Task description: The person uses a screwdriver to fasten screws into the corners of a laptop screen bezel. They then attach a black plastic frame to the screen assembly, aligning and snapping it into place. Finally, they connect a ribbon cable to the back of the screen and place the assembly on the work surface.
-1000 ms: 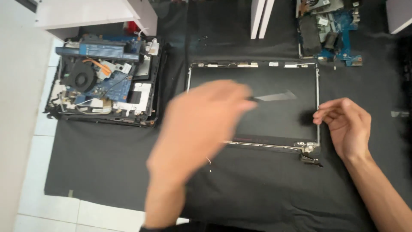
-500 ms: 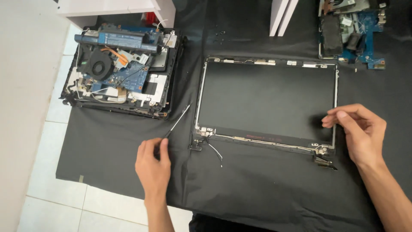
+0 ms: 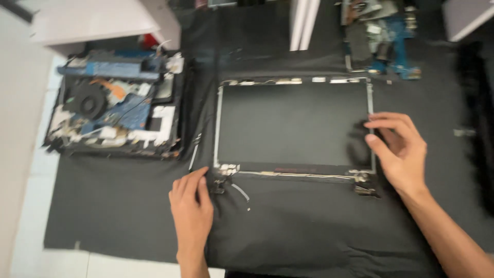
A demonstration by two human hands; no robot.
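A dark laptop screen panel (image 3: 293,126) in a thin metal frame lies flat on a black cloth (image 3: 128,216). My left hand (image 3: 191,206) rests on the cloth at the panel's lower left corner, fingertips beside the hinge (image 3: 220,184) and a loose white cable (image 3: 241,191). A thin screwdriver (image 3: 194,152) lies just above that hand. My right hand (image 3: 399,149) is at the panel's right edge, thumb and fingers curled at the frame near the lower right hinge (image 3: 364,184). The view is blurred; I cannot tell if either hand pinches anything.
An opened laptop base (image 3: 116,105) with a fan and blue boards sits at the left on the cloth. More circuit boards (image 3: 381,41) lie at the top right. White objects (image 3: 301,23) stand at the back; the white floor (image 3: 20,154) shows at left.
My left hand swept from over the panel down to the cloth, then slid right to the lower left hinge. The screwdriver now lies free. My right hand stayed at the right edge.
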